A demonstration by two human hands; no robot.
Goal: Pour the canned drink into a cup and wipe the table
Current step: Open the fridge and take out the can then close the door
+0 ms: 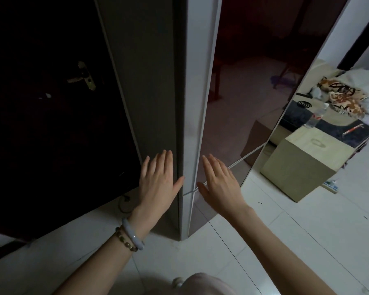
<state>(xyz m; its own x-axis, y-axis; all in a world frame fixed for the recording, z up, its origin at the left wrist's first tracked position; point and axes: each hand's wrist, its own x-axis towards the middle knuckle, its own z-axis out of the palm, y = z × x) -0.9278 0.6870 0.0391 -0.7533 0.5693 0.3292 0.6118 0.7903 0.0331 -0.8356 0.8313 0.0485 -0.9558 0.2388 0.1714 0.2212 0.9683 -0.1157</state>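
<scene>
My left hand (158,177) and my right hand (219,184) are both held out flat with fingers straight, holding nothing. They flank the front corner of a tall fridge (192,103) with a reflective dark door. My left hand is in front of the fridge's grey side panel, my right hand in front of the glossy door near the seam between its upper and lower doors. No can, cup or cloth is in sight. Two bracelets circle my left wrist.
A dark wooden door with a brass handle (83,76) stands at the left. At the right stand a beige box-shaped stool (300,165), and a dark low surface carrying a plastic bottle (316,116) and a red pen. The floor is white tile.
</scene>
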